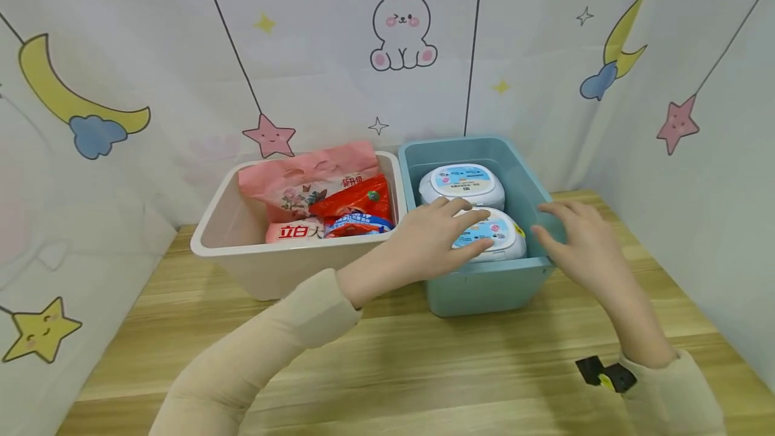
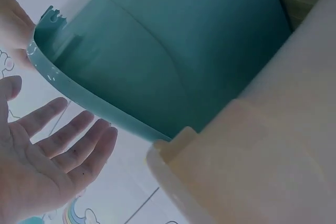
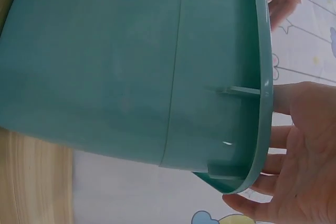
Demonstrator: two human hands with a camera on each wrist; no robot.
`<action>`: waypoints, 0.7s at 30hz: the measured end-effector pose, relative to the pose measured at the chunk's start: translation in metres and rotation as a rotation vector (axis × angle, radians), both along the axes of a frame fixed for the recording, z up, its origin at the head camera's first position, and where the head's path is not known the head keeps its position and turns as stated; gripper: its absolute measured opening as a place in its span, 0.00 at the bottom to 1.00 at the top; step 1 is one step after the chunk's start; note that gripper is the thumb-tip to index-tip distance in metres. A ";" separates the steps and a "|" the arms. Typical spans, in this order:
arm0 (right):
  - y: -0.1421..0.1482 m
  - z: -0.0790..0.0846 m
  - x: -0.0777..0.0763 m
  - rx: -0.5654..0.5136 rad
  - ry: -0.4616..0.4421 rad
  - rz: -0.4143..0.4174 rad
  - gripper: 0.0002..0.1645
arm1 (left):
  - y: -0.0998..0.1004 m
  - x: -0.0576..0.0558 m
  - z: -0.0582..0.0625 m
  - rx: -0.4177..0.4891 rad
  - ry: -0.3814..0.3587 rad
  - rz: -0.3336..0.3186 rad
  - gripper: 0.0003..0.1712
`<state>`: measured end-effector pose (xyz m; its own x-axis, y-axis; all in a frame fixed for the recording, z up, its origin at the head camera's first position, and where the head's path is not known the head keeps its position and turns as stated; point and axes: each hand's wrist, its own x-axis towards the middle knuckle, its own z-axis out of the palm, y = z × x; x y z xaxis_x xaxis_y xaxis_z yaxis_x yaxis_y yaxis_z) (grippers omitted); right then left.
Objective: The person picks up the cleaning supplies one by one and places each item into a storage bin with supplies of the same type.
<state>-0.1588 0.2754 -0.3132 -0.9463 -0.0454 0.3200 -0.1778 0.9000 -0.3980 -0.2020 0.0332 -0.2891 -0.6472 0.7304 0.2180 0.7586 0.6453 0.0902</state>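
Two white rounded boxes with blue-labelled lids sit one behind the other in a teal bin (image 1: 478, 288). The back box (image 1: 463, 180) shows nearly whole in the head view, while fingers partly cover the front box (image 1: 499, 237). My left hand (image 1: 432, 237) hovers over the bin's front left part, fingers spread and nothing held. In the left wrist view, its fingertips (image 2: 107, 129) appear just past the teal rim. At the bin's right rim is my right hand (image 1: 584, 247), with fingers loosely extended over the edge; the right wrist view puts them (image 3: 262, 184) behind the rim.
Left of the teal bin stands a cream bin (image 1: 290, 271), close against it. It holds a pink bag (image 1: 290, 187) and a red pouch (image 1: 363, 200). Both bins stand on a wooden table (image 1: 387, 369), with a patterned white curtain (image 1: 339, 52) behind and at the sides.
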 end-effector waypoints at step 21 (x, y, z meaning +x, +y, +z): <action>-0.030 0.007 -0.003 0.096 0.098 0.092 0.24 | -0.047 0.004 -0.015 0.064 -0.026 0.168 0.32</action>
<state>-0.1619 0.2455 -0.3067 -0.9010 -0.1656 0.4009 -0.2955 0.9110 -0.2877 -0.1978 -0.0133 -0.3037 -0.7649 0.5967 0.2428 0.6376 0.7550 0.1533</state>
